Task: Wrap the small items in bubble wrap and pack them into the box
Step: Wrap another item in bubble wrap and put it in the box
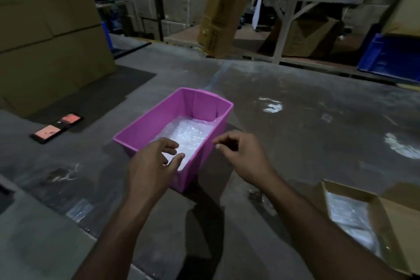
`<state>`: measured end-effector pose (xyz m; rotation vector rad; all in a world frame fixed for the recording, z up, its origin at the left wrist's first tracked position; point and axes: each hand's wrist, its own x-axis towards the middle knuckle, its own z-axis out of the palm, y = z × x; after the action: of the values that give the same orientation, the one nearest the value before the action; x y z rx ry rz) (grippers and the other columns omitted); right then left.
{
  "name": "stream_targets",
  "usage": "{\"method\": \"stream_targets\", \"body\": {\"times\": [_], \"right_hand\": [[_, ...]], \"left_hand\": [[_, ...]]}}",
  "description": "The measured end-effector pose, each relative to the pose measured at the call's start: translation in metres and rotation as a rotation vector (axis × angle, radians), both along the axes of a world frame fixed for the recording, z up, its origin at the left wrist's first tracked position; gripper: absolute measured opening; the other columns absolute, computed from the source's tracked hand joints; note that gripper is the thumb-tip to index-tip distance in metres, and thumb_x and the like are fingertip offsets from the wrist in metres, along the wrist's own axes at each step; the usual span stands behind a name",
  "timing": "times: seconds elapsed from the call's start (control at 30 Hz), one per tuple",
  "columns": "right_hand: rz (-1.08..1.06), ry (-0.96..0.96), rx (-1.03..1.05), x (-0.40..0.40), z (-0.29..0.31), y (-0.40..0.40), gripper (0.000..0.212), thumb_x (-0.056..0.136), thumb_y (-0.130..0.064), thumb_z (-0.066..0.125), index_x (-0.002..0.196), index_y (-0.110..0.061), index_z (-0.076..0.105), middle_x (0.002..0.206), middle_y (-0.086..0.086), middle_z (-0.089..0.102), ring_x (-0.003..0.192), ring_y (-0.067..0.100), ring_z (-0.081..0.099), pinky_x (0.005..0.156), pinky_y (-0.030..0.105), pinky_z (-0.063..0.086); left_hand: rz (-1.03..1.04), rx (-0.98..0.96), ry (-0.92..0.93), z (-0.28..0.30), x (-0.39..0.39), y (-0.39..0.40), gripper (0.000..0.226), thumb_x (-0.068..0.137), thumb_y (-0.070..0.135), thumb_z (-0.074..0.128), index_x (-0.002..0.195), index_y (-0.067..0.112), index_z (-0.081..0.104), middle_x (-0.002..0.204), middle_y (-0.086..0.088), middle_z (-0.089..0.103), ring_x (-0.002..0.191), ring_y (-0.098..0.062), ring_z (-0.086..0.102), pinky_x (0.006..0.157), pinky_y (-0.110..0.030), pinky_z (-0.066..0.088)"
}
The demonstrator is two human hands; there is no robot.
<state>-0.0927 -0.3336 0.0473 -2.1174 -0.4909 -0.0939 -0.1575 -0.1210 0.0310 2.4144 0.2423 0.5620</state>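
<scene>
A pink plastic box (200,102) stands on the grey work surface in the middle of the view. Bubble wrap (188,134) lies inside it, covering the bottom. My left hand (154,161) hovers over the box's near corner with fingers loosely curled above the wrap, holding nothing that I can see. My right hand (241,154) is just right of the box's rim, fingers relaxed and slightly bent, empty. No small item shows apart from the wrap.
An open cardboard box (386,216) with clear plastic inside sits at the lower right. Two flat dark items with orange faces (56,128) lie at the left. Large cartons (45,29) stack at the far left. Shelving with boxes and a blue bin (391,57) stand behind.
</scene>
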Motion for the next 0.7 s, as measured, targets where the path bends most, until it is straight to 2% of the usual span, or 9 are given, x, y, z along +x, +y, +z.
{"method": "stream_targets", "body": {"times": [0.1,0.23,0.27,0.37,0.43,0.53,0.6,0.7], "right_hand": [[0.059,-0.070,-0.162,0.025,-0.003,0.052,0.016,0.091,-0.013,0.068,0.103,-0.018,0.078,0.102,-0.008,0.076,0.093,0.004,0.068,0.087,0.027,0.055],[0.219,-0.080,-0.659,0.050,-0.017,0.110,0.029,0.091,-0.026,0.067,0.118,-0.016,0.070,0.116,0.000,0.072,0.110,0.019,0.063,0.089,0.033,0.051],[0.250,-0.056,-0.797,0.054,-0.021,0.121,0.031,0.090,-0.030,0.070,0.116,-0.013,0.069,0.112,0.002,0.071,0.108,0.023,0.063,0.085,0.034,0.050],[0.294,0.025,-1.107,0.064,-0.023,0.144,0.031,0.085,-0.036,0.077,0.091,-0.010,0.060,0.081,0.002,0.062,0.084,0.024,0.060,0.065,0.032,0.044],[0.289,0.074,-1.195,0.069,-0.022,0.155,0.033,0.082,-0.035,0.080,0.087,-0.012,0.057,0.080,0.000,0.059,0.078,0.021,0.059,0.064,0.031,0.044],[0.239,0.133,-1.291,0.074,-0.023,0.162,0.035,0.079,-0.028,0.084,0.071,-0.013,0.053,0.070,-0.002,0.058,0.064,0.016,0.057,0.069,0.030,0.051],[0.215,0.147,-1.332,0.074,-0.025,0.162,0.035,0.080,-0.020,0.082,0.066,-0.014,0.051,0.065,-0.002,0.055,0.057,0.014,0.052,0.071,0.030,0.052],[0.164,0.056,-1.312,0.075,-0.031,0.161,0.029,0.087,-0.002,0.063,0.065,-0.014,0.048,0.065,-0.002,0.052,0.055,0.013,0.048,0.055,0.026,0.041]], "left_hand": [[0.010,0.030,0.044,-0.007,0.002,0.030,0.025,0.084,0.034,0.080,0.107,0.028,0.072,0.097,0.014,0.074,0.070,0.001,0.059,0.069,-0.027,0.045],[-0.024,0.046,0.076,-0.018,0.013,0.054,0.028,0.085,0.033,0.079,0.111,0.023,0.074,0.101,0.010,0.076,0.082,-0.009,0.066,0.073,-0.026,0.046],[-0.036,0.048,0.080,-0.021,0.016,0.058,0.027,0.085,0.033,0.079,0.110,0.023,0.074,0.100,0.010,0.076,0.084,-0.010,0.067,0.073,-0.026,0.046],[-0.069,0.055,0.086,-0.025,0.028,0.067,0.026,0.085,0.035,0.079,0.107,0.024,0.075,0.096,0.010,0.076,0.088,-0.010,0.065,0.077,-0.028,0.048],[-0.085,0.077,0.076,-0.025,0.036,0.072,0.028,0.083,0.036,0.081,0.108,0.025,0.075,0.095,0.011,0.076,0.093,-0.013,0.065,0.078,-0.031,0.049],[-0.120,0.109,0.076,-0.021,0.050,0.080,0.035,0.080,0.034,0.084,0.113,0.025,0.073,0.098,0.011,0.075,0.096,-0.014,0.059,0.075,-0.030,0.044],[-0.149,0.117,0.088,-0.019,0.058,0.085,0.038,0.080,0.032,0.084,0.114,0.025,0.073,0.098,0.011,0.075,0.096,-0.015,0.060,0.078,-0.031,0.047],[-0.181,0.131,0.129,-0.019,0.069,0.091,0.040,0.079,0.032,0.085,0.116,0.027,0.071,0.099,0.013,0.073,0.092,-0.012,0.062,0.079,-0.031,0.050]]}}
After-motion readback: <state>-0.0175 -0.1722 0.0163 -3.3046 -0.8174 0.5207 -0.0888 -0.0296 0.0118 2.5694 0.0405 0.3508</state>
